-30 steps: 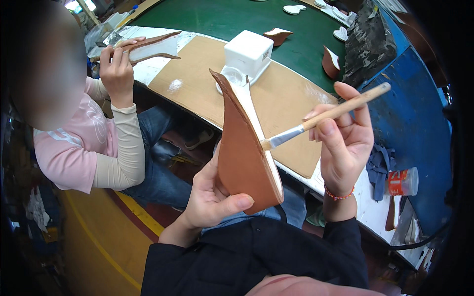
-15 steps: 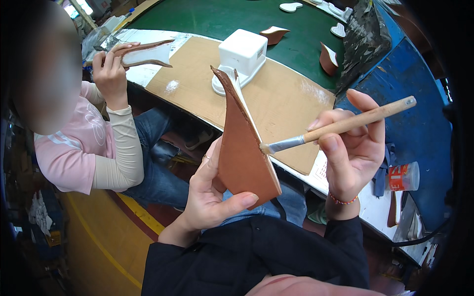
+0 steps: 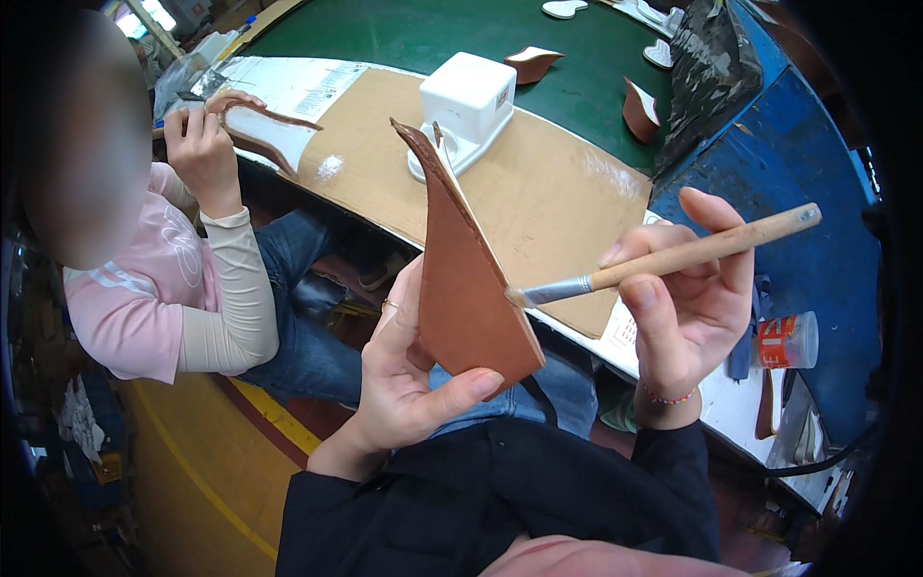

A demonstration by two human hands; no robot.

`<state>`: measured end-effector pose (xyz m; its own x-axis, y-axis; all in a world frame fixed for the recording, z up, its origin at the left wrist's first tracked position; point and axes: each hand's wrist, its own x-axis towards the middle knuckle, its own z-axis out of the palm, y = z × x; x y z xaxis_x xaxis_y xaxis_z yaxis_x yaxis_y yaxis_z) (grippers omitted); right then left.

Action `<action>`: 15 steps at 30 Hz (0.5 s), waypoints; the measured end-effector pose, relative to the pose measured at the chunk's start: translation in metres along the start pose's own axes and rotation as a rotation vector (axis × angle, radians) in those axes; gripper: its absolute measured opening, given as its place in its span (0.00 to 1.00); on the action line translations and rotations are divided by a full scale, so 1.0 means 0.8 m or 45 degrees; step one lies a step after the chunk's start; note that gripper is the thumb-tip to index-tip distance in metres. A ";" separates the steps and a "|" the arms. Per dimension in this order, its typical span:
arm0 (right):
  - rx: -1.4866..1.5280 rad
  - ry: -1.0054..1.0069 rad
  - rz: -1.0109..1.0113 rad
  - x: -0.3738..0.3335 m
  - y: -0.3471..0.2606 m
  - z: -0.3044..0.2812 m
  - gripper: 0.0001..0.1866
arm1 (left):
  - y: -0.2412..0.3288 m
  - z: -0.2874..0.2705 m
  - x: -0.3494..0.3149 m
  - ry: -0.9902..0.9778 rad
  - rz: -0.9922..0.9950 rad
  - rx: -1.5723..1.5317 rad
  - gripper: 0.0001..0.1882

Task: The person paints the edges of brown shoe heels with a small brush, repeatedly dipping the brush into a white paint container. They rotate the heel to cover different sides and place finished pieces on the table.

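My left hand (image 3: pixel 409 375) is closed round the lower part of a brown leather shoe upper piece (image 3: pixel 471 308), thumb across its front. The piece stands upright with its narrow curved tip at the top, and a pale lining shows along its right edge. Between the fingers and thumb of my right hand (image 3: pixel 678 298) is a paintbrush (image 3: pixel 673 258) with a wooden handle and metal collar. Its bristles touch the right edge of the leather about halfway down. Behind the tip of the leather a white plastic container (image 3: pixel 468 96) stands on the cardboard.
A co-worker (image 3: pixel 183 269) on the left holds a similar brown piece (image 3: pixel 264 135). Cardboard (image 3: pixel 558 212) covers the near tabletop beside a green belt (image 3: pixel 385 34) carrying several shoe pieces. At right are a blue metal panel (image 3: pixel 798 192) and a clear tub with a red label (image 3: pixel 786 341).
The leather piece and my left hand have shifted slightly left. The brush stays against the leather's right edge. The co-worker's piece has turned, its free end now lower.
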<state>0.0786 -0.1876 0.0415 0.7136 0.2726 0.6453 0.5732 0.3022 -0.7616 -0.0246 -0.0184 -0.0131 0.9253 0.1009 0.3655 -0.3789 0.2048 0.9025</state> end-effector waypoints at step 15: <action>0.083 -0.056 -0.073 -0.010 0.001 -0.013 0.30 | 0.005 0.005 0.004 0.049 -0.035 -0.068 0.44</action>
<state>0.0776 -0.1993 0.0347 0.6614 0.2925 0.6907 0.5841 0.3769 -0.7189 -0.0233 -0.0212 -0.0078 0.9345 0.1318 0.3306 -0.3544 0.2595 0.8984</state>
